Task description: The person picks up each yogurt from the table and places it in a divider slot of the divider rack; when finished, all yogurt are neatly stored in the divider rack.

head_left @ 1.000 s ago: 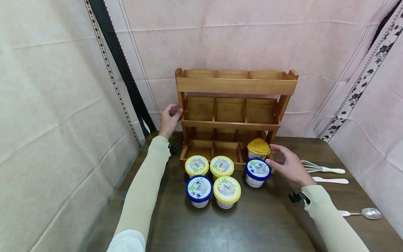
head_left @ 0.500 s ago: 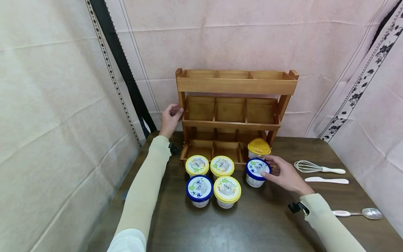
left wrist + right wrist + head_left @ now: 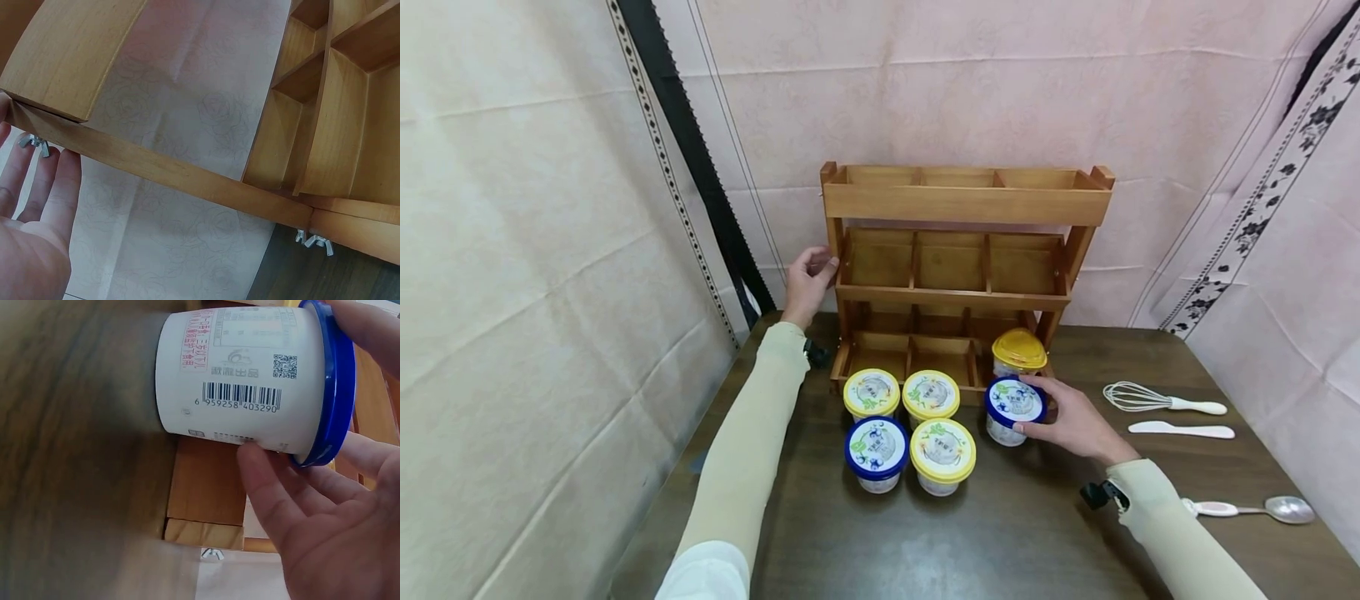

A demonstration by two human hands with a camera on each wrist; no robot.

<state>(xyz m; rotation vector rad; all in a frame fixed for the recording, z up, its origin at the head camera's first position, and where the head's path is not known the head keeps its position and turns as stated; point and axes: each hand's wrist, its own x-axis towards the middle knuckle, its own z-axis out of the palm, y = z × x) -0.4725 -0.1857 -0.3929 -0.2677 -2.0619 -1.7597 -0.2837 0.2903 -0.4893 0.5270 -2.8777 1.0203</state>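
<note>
closed in leftward with the right hand (image 3: 1078, 423) since the earlier frame, now gripping the rightmost blue-lidded tub (image 3: 1013, 402): upright, left of that hand, before the wooden rack (image 3: 967, 204) (pinching its left post (image 3: 835, 235) with the left hand (image 3: 807, 285), well apart).

Rack (image 3: 966, 204): smooth wood; blue lid (image 3: 339, 381): glossy plastic; wing nut (image 3: 320, 244): shiny metal; backdrop (image 3: 962, 108): matt cloth.

Dark table (image 3: 865, 554) beneath tubs (image 3: 943, 450), wooden rack (image 3: 966, 205), utensils (image 3: 1182, 430)
</note>
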